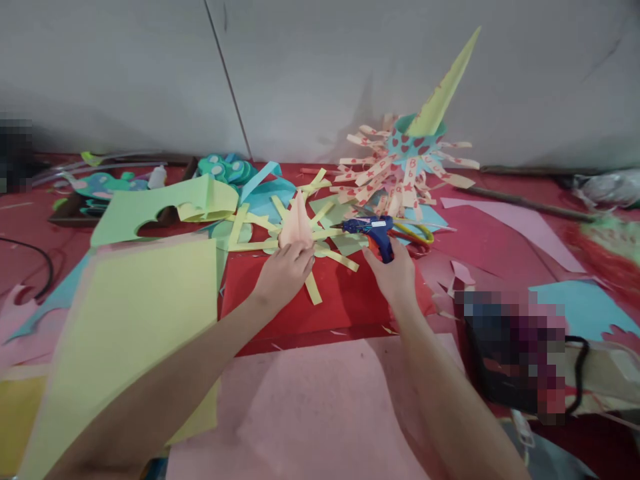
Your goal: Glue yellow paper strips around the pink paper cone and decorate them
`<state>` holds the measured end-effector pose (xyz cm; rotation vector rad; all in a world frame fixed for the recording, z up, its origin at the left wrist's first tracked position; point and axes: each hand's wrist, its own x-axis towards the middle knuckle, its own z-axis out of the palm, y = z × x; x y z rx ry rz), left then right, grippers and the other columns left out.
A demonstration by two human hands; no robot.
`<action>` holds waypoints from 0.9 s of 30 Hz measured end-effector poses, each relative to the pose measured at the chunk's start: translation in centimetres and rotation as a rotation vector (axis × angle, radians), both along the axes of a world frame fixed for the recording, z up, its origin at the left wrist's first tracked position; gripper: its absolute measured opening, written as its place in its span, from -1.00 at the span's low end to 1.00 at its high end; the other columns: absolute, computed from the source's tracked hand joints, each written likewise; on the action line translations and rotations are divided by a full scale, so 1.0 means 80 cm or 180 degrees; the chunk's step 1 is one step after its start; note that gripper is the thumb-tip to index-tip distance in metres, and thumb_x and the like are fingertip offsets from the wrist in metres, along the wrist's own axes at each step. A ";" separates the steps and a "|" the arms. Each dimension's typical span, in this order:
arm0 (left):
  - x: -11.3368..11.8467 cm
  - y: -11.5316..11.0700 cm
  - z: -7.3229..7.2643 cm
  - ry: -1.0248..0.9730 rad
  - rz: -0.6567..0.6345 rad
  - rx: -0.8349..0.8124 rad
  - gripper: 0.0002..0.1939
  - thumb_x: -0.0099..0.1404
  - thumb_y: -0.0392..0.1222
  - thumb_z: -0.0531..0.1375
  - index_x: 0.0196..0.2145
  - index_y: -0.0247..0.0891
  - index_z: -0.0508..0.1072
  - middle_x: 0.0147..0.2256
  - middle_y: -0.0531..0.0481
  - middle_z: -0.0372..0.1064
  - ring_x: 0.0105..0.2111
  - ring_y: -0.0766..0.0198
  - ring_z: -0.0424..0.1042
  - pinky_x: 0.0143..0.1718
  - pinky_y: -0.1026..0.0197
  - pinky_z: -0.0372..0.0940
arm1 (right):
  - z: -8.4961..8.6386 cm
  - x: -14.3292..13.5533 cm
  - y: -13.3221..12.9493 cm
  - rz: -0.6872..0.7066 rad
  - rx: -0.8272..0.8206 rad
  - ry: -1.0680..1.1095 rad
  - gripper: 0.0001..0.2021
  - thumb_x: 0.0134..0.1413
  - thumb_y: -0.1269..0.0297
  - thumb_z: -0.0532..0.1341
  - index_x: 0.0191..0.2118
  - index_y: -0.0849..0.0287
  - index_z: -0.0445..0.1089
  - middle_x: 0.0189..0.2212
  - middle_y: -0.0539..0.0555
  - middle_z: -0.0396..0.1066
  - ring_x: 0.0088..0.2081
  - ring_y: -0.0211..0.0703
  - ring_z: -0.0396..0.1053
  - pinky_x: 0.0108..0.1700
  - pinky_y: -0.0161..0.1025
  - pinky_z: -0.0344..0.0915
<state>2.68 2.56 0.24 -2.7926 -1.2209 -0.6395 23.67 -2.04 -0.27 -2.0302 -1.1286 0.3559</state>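
My left hand (289,270) is closed round the lower part of a peach paper cone (297,223), which stands upright with its point up. Yellow paper strips (313,288) fan out around the cone's base like rays. In my right hand (393,267) is a blue hot glue gun (375,227), its dark nozzle pointing left toward the cone, a short gap away. Whether the nozzle touches any strip, I cannot tell. Under the strips lies a red sheet (260,293). My fingers hide the cone's bottom edge.
Behind to the right stands a paper figure (413,150) with a tall yellow-green cone and lettered strips. Yellow paper (150,300) lies at left, pink paper (320,407) in front. A wooden stick (525,200) rests at right. Blue-green cutouts (227,170) sit at the back left.
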 end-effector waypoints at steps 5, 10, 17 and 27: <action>-0.008 0.000 -0.019 0.0234 -0.0012 0.0004 -0.72 0.36 -0.28 -0.07 -0.11 -0.31 0.39 -0.25 -0.16 0.38 -0.31 0.16 0.41 -0.25 0.09 0.34 | -0.006 0.000 0.004 -0.0029 -0.0139 -0.0076 -0.50 -0.12 -0.06 0.18 -0.10 0.19 0.38 -0.23 0.17 0.38 -0.25 0.01 0.30 -0.16 -0.06 0.21; -0.009 0.002 -0.017 0.0429 -0.0013 0.0023 -0.68 0.36 -0.25 -0.08 -0.06 -0.38 0.37 -0.26 -0.21 0.34 -0.29 0.09 0.39 -0.26 0.05 0.34 | -0.010 0.000 0.004 -0.0028 -0.0149 -0.0184 -0.52 -0.12 -0.06 0.18 -0.14 0.18 0.39 -0.25 0.16 0.37 -0.28 -0.02 0.29 -0.19 -0.07 0.21; -0.008 -0.001 -0.016 0.0519 -0.0002 0.0089 -0.67 0.37 -0.24 -0.08 -0.07 -0.37 0.39 -0.28 -0.19 0.34 -0.29 0.10 0.38 -0.31 0.09 0.33 | -0.005 -0.001 0.001 0.0040 -0.0203 -0.0142 -0.55 -0.11 -0.05 0.18 -0.15 0.16 0.39 -0.29 0.12 0.36 -0.31 -0.06 0.27 -0.23 -0.13 0.20; -0.008 -0.001 -0.017 0.0504 0.0011 0.0280 -0.71 0.36 -0.25 -0.04 -0.09 -0.37 0.40 -0.28 -0.15 0.34 -0.32 0.19 0.38 -0.28 0.15 0.31 | -0.008 0.001 0.002 0.0030 -0.0192 -0.0127 -0.55 -0.12 -0.06 0.19 -0.17 0.16 0.40 -0.33 0.08 0.35 -0.37 -0.12 0.24 -0.25 -0.16 0.18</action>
